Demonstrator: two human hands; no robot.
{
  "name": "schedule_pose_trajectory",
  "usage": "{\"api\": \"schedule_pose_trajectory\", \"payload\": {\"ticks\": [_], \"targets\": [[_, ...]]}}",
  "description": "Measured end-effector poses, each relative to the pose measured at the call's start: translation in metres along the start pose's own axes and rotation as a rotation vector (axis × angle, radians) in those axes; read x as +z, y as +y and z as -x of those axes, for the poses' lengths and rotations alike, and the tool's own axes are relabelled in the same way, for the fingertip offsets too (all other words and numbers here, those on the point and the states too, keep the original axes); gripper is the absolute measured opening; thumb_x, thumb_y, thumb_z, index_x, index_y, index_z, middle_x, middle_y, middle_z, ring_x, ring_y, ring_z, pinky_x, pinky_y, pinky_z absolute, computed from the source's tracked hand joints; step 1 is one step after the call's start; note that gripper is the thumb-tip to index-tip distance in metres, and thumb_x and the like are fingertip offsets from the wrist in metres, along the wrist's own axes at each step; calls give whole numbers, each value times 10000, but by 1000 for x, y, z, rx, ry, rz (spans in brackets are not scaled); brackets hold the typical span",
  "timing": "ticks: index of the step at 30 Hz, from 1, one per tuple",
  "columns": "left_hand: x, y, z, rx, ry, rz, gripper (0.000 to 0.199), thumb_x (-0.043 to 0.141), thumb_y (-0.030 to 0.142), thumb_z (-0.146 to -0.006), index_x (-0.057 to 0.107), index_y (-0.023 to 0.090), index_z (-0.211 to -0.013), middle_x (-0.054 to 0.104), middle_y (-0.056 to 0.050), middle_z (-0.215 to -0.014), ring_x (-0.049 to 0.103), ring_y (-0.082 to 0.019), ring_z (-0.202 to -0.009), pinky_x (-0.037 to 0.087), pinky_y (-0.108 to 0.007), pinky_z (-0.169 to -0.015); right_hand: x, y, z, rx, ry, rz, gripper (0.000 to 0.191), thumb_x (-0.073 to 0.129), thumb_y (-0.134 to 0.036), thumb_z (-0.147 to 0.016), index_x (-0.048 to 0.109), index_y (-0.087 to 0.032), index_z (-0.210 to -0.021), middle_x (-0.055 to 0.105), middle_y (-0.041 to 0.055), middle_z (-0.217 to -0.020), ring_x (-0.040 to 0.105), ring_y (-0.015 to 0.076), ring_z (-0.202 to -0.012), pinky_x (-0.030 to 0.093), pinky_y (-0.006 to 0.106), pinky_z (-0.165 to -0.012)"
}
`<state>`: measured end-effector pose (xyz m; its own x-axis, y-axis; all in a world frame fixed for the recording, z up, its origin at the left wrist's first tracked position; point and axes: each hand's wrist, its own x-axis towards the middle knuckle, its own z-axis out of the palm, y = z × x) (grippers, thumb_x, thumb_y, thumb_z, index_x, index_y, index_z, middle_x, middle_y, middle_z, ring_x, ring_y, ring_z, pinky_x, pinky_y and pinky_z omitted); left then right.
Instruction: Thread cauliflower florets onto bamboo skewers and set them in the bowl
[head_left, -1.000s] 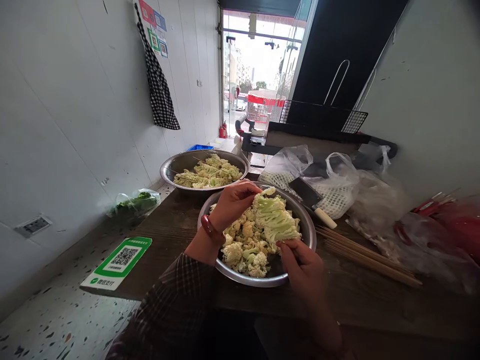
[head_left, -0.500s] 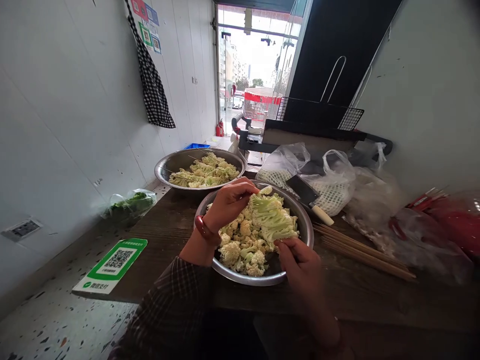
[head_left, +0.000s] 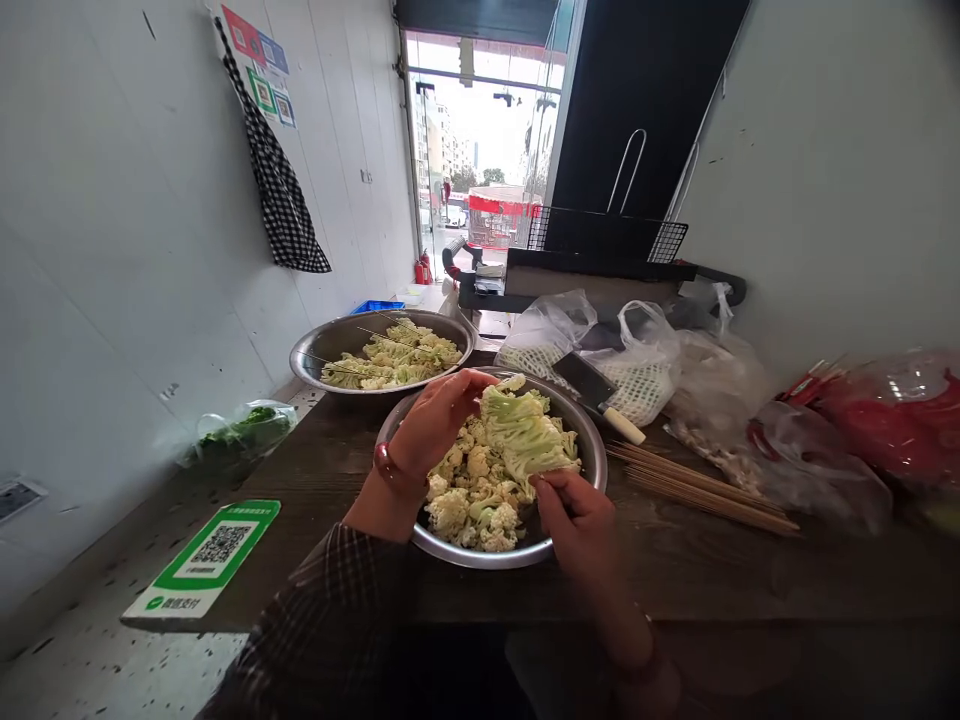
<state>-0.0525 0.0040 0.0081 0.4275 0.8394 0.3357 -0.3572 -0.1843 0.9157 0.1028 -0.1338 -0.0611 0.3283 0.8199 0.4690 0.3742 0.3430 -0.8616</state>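
Head view: the cauliflower piece (head_left: 529, 430) is above the near bowl (head_left: 487, 562), its long axis slanting from the left hand (head_left: 431, 425) nearward to the right hand (head_left: 579, 515); right fingers pinch its near edge, left fingers' grip unclear.

One cam, worn on my head, looking forward and tipped down over the wooden table (head_left: 712, 580). My left hand (head_left: 431, 430) and right hand (head_left: 581, 515) are pretty close up, just below mid-frame, over the nearer metal bowl (head_left: 480, 559); the glass doorway (head_left: 487, 135) is way off, top center.
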Motion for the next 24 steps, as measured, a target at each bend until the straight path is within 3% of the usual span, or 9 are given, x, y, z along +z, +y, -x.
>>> {"api": "schedule_pose_trajectory", "payload": {"ticks": [3, 6, 13, 24], "targets": [[7, -3, 2, -70, 21, 37, 427, 706, 579, -787, 766, 171, -899, 707, -71, -877, 608, -170, -809, 488, -279, -740, 3, 0, 0, -58, 22, 48, 264, 555, -320, -920, 681, -189, -728, 620, -2, -626, 552, 130, -576, 431, 238, -559], [17, -5, 5, -79, 52, 21, 325, 760, 478, -770, 744, 165, -858, 709, -50, -856, 615, -156, -800, 478, -260, -734, 5, 2, 0, -90, 51, 101, 267, 544, -308, -921, 684, -192, -726, 635, -1, -636, 563, 132, -581, 433, 240, -567], [33, -10, 5, -90, 245, 158, 185, 749, 341, -735, 667, 176, -750, 670, -6, -754, 617, -132, -709, 464, -256, -674, 4, 6, -1, -95, 52, 112, 243, 553, -314, -915, 707, -191, -772, 691, 17, -689, 605, 148, -610, 457, 249, -578], [41, -4, 8, -125, 241, 311, 247, 831, 267, -618, 630, 157, -712, 674, 6, -727, 592, -98, -662, 462, -235, -661, 6, 3, -1, -108, 68, 119, 258, 549, -318, -914, 695, -194, -743, 678, 10, -673, 603, 143, -601, 464, 244, -578]]}}
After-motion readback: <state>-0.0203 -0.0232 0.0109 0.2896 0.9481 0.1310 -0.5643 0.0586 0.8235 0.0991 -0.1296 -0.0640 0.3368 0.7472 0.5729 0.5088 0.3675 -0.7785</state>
